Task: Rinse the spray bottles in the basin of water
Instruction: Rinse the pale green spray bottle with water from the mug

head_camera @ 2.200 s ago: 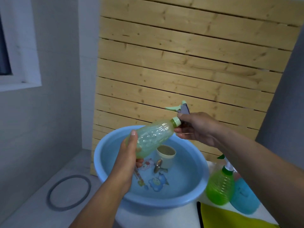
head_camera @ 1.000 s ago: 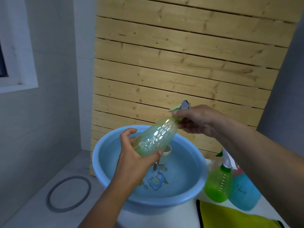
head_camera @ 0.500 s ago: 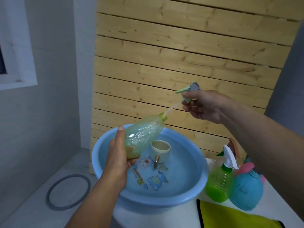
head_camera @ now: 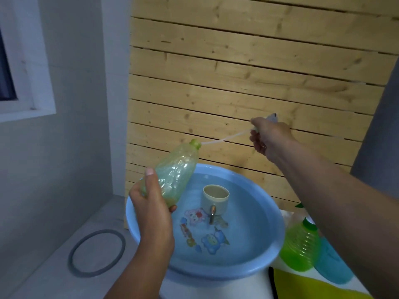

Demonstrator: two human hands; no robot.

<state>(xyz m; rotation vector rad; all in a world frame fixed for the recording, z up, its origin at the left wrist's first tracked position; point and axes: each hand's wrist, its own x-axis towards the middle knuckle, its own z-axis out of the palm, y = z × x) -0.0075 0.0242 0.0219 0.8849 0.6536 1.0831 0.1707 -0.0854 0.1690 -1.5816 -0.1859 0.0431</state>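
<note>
My left hand (head_camera: 151,210) grips the base of a pale green spray bottle (head_camera: 174,171), tilted with its open neck pointing up to the right, above the left rim of the blue basin (head_camera: 272,240). My right hand (head_camera: 269,134) holds the bottle's spray head (head_camera: 272,117) up against the wooden wall. The head's thin white dip tube (head_camera: 226,138) stretches from my hand down to the bottle's neck, its end still at the opening. The basin holds water.
A beige cup (head_camera: 216,198) and a metal spoon (head_camera: 212,213) sit in the basin. To the right stand a bright green spray bottle (head_camera: 300,244) and a teal bottle (head_camera: 330,264). A yellow cloth (head_camera: 306,288) lies in front. A grey ring (head_camera: 97,253) lies on the ledge at left.
My right hand unscrewed the spray head and has pulled it up and to the right, drawing the dip tube almost out of the bottle. The left hand moved the bottle leftwards.
</note>
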